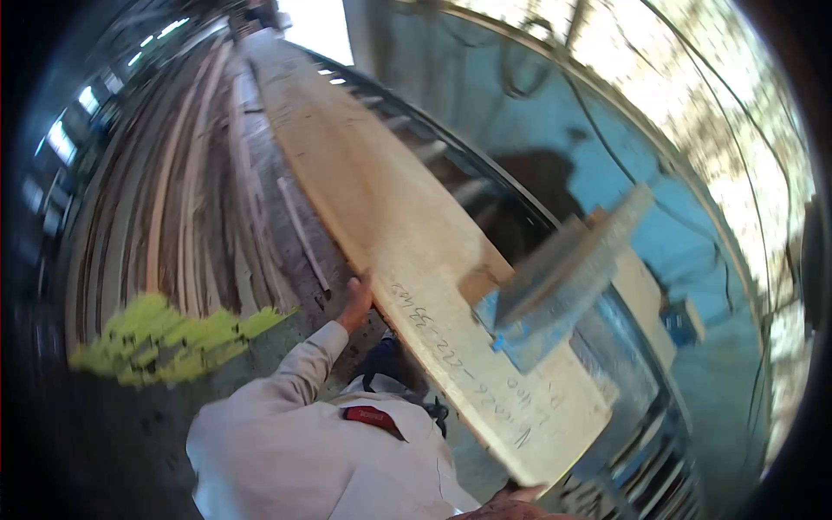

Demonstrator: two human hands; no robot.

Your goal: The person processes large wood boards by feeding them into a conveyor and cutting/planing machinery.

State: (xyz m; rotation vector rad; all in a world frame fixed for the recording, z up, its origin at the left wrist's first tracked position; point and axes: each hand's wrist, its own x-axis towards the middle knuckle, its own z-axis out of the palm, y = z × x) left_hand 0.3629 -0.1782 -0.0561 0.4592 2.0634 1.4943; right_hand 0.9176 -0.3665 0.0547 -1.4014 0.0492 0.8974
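My left hand (354,305) grasps the long edge of the board (373,173), my right hand (510,506) its near end — timber stack (186,243) to the board's left, rollers (431,150) along its right side.

Wooden board (407,217), near end: dark handwritten marking (451,347), slanted along the face; a row of letters and digits with a dash, apparently including "222" and "33"; shorter lines beside it, one seemingly "400"; remainder uncertain. Pale shirt (286,451): red label (374,420), light capital lettering, too blurred to read.
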